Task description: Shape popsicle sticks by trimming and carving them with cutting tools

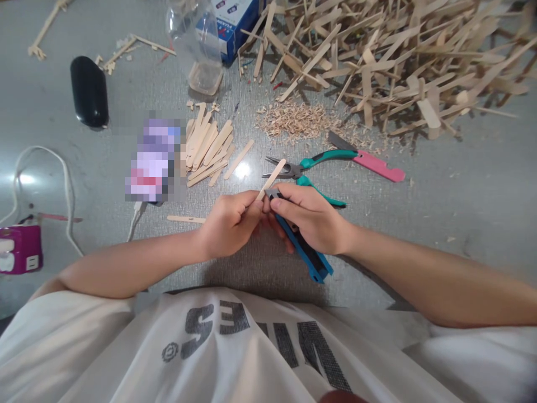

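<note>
My left hand [235, 221] is closed around a wooden craft stick [274, 174], whose rounded end points up and to the right. My right hand [312, 215] grips a blue and black utility knife [308, 254]. Its blade lies close against the stick, between the two hands; whether it cuts into the wood I cannot tell. Just beyond the hands rest green-handled pliers [300, 168] with their jaws apart. Left of them is a small pile of craft sticks [207, 145], and a single stick [185, 219] lies beside my left wrist.
A large heap of wooden sticks [390, 61] fills the back right, with wood shavings [297, 120] before it. A pink-handled blade [380, 165] touches the pliers. A phone [153, 159], black case [89, 91], clear plastic container [205, 78], blue box [235, 25] and purple power socket [31, 249] stand around.
</note>
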`<state>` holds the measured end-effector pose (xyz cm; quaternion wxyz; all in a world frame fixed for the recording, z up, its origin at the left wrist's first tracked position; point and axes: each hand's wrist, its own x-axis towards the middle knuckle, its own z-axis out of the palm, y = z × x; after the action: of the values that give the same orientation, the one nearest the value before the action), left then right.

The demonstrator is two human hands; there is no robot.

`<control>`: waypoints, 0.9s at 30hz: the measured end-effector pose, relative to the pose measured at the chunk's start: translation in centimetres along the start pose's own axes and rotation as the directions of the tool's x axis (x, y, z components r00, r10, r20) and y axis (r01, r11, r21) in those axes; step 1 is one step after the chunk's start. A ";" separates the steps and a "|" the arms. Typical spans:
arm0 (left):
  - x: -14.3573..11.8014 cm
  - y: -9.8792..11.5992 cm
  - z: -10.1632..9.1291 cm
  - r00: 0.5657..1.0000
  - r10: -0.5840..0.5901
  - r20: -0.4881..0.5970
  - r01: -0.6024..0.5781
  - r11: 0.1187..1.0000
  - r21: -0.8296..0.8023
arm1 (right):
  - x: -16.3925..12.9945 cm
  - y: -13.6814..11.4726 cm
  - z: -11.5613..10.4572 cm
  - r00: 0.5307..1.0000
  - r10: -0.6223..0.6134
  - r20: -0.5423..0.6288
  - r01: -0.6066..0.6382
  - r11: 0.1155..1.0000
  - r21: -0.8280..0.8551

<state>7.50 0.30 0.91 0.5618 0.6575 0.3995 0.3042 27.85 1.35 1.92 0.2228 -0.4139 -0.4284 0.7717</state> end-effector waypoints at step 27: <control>-0.8 0.2 0.2 0.996 0.079 -0.035 -0.050 0.856 0.515 | -0.8 -0.3 0.7 0.999 0.016 -0.031 -0.019 0.994 -0.107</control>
<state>7.31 -0.53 1.14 0.3444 0.7879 0.4591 0.2232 27.70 0.61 2.74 0.2000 -0.4406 -0.4624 0.7430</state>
